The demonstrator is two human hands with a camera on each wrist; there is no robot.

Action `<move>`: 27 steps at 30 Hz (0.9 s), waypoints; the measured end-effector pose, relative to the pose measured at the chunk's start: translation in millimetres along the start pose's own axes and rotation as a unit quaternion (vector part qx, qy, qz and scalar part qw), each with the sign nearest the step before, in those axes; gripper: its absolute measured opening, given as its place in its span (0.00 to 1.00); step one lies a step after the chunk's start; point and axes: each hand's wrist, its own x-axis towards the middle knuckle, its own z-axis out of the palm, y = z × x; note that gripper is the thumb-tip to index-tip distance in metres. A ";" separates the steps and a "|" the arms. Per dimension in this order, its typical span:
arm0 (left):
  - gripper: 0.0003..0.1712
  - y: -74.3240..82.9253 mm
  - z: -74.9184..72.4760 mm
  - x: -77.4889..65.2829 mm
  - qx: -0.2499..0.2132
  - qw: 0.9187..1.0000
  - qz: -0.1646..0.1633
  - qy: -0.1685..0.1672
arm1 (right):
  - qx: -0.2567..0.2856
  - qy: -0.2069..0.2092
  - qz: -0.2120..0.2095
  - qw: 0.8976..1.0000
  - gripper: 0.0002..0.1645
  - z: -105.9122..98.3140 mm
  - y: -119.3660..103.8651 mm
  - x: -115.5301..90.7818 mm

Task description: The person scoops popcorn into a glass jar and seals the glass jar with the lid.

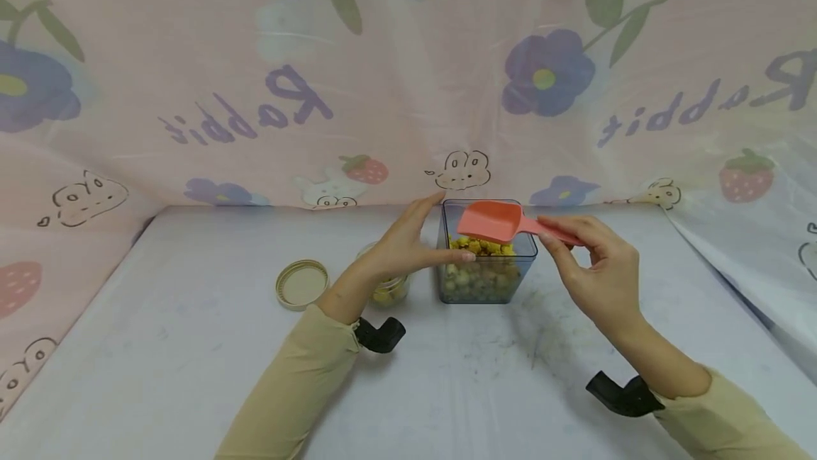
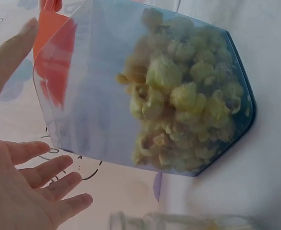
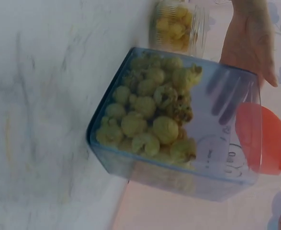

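A clear blue-tinted square container (image 1: 479, 283) stands on the table, its lower part full of yellow popcorn (image 3: 147, 115). My right hand (image 1: 603, 268) pinches the handle of a coral-red scoop (image 1: 490, 222). The scoop's blade is at the container's mouth, partly inside it; whether it carries popcorn is hard to tell. At the container's left side, my left hand (image 1: 405, 244) is spread with fingers extended and thumb by the near rim. In the left wrist view, that hand's fingers (image 2: 54, 170) look straight and hold nothing; I cannot tell whether they touch the wall.
Left of the container, a glass jar (image 3: 178, 29) with popcorn in it stands partly behind my left hand and wrist. A round jar lid (image 1: 303, 284) lies further left on the white tabletop (image 1: 191, 346). A patterned curtain (image 1: 408, 91) closes off the back.
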 end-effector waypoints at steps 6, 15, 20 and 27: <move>0.62 2.4 2.5 4.1 -0.007 1.000 0.000 -0.003 | -0.024 -0.013 -0.008 1.000 0.19 -2.7 0.8 2.6; 0.62 1.6 4.8 8.3 -0.047 0.999 0.001 -0.015 | -0.099 -0.056 -0.068 0.991 0.20 -8.7 3.4 9.5; 0.61 1.2 5.6 8.7 -0.105 0.994 -0.007 -0.022 | -0.116 -0.080 -0.096 0.985 0.20 -9.0 3.2 13.0; 0.61 -0.1 6.5 10.2 -0.122 0.992 -0.013 -0.026 | -0.138 -0.105 -0.102 0.980 0.20 -11.0 2.7 17.1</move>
